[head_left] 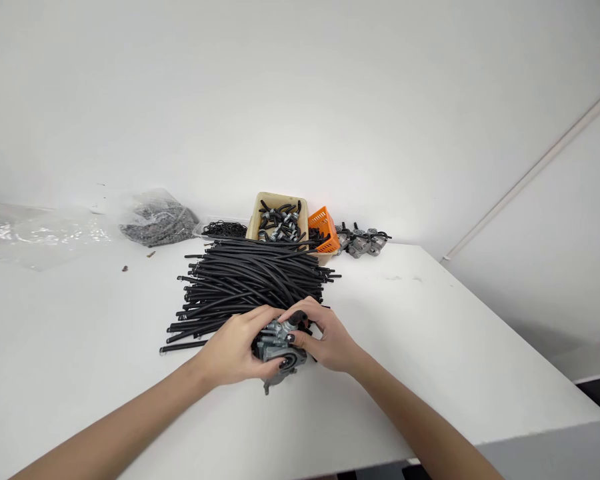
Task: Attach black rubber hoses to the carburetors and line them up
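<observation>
My left hand (235, 350) is wrapped round a small grey metal carburetor-like part (279, 353), held just above the white table (430, 333). My right hand (325, 337) pinches a short black hose end (296, 320) at the top of that part. Both hands meet at the near edge of a big pile of black rubber hoses (250, 280). How far the hose end sits on the part is hidden by my fingers.
Behind the pile stand a beige bin (280, 217) of parts with hoses fitted, a small orange basket (325, 229) and several grey metal parts (363, 241). A clear bag of dark small pieces (157, 220) and clear plastic sheeting (35, 233) lie at the back left.
</observation>
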Tool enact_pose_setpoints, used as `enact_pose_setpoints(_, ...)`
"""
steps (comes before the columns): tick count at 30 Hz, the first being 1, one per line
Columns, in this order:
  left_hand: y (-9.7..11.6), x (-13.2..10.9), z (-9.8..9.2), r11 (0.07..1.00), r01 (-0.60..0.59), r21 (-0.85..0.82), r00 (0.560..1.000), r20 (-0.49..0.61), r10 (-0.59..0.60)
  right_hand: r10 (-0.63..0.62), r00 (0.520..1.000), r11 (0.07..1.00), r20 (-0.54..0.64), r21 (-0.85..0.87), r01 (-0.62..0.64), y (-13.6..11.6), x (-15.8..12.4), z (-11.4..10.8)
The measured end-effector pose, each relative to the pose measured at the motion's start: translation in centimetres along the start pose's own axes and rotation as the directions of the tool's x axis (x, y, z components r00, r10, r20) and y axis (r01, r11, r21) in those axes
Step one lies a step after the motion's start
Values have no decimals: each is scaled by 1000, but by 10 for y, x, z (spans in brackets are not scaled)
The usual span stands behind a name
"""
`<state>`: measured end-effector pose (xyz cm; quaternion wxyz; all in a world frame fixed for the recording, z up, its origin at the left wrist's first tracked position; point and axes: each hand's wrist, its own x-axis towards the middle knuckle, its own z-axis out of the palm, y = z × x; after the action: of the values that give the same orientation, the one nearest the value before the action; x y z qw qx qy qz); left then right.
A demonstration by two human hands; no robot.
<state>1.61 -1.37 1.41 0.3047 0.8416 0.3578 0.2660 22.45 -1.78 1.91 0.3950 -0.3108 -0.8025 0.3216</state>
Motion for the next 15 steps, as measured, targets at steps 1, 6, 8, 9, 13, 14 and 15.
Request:
enact_pose_setpoints(1, 0, 0, 0, 1000, -9, -2, 1000, 6, 9, -19, 1000, 1000, -18, -15, 18, -1, 0, 1)
enact_pose_setpoints(6, -2, -2, 1, 982, -94, -165, 996, -16, 92, -130, 985, 991, -110, -26, 128, -8, -2, 4)
enact_pose_setpoints(8, 0, -3, 5, 915, -75, -397, 997, -45, 62, -144, 981, 989, -132, 7, 146, -13, -2, 2)
enact_pose_setpoints(9, 1, -4, 8, 846, -47, -531, 999, -34, 35, -145, 980, 989, -138, 19, 149, -16, -2, 2)
enact_pose_setpoints(13, 8, -8, 23, 438, 165, -884, 985, 172, -24, -168, 984, 986, -57, 0, 168, -28, 0, -1)
enact_pose_setpoints(14, 10, -9, 26, 374, 229, -899, 972, 230, -43, -177, 984, 984, -27, -12, 177, -31, 2, -2)
enact_pose_setpoints(15, 12, -10, 28, 358, 275, -892, 961, 262, -84, -184, 983, 983, -2, -22, 184, -32, 5, -4)
